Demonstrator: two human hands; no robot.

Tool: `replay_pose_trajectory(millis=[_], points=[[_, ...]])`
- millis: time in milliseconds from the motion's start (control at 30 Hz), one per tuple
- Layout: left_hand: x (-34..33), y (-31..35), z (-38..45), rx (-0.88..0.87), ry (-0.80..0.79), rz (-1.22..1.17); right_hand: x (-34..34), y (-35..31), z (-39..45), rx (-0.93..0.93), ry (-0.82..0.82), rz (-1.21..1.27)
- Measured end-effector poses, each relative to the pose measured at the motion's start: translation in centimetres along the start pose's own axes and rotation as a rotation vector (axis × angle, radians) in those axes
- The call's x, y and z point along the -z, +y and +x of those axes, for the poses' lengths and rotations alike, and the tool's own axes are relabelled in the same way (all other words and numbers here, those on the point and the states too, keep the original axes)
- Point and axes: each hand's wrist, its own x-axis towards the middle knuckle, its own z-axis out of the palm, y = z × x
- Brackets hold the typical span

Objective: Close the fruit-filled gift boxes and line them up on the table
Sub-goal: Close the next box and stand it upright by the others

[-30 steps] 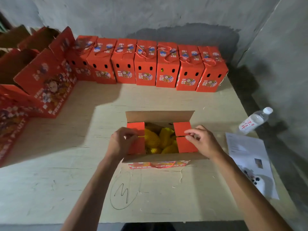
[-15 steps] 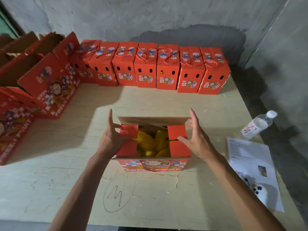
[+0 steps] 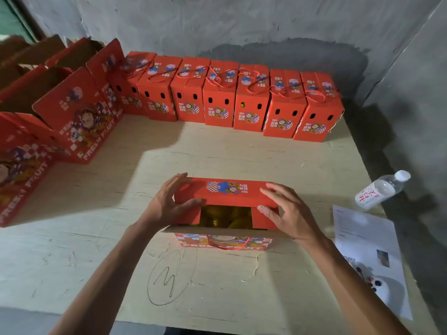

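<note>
At the table's [image 3: 101, 257] near middle, the open gift box [image 3: 225, 240] has had its far lid flap [image 3: 225, 192] folded down over the yellow fruit [image 3: 225, 217], which lay uncovered half a second ago. The left hand [image 3: 167, 201] and right hand [image 3: 287, 211] press it with near-straight fingers, thumbs under its edge. With the near flap unfolded, closing looks half done; behind, the closed boxes [image 3: 249, 100] stand in a row.

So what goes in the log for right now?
step: closing box | left hand, right hand: folding far flap down | near flap: open | fruit: showing
</note>
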Motion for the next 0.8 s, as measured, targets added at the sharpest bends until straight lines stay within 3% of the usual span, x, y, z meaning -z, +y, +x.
replay_pose_trajectory(millis=[333, 567, 733, 800], points=[[-0.6, -0.8, 1.3, -0.151, -0.041, 0.098, -0.1, -0.5, 1.5, -0.089, -0.022, -0.013], [-0.2, -0.7, 1.5, -0.169, -0.079, 0.269, -1.3, -0.1, 0.8, 0.090, 0.175, -0.170], [-0.1, -0.3, 0.9, -0.183, -0.191, 0.316, -1.9, 1.2, -0.2, 0.162, 0.176, -0.149], [-0.3, -0.7, 0.3, -0.174, -0.202, 0.205, -1.8, 1.3, -0.4, 0.153, 0.175, -0.104]])
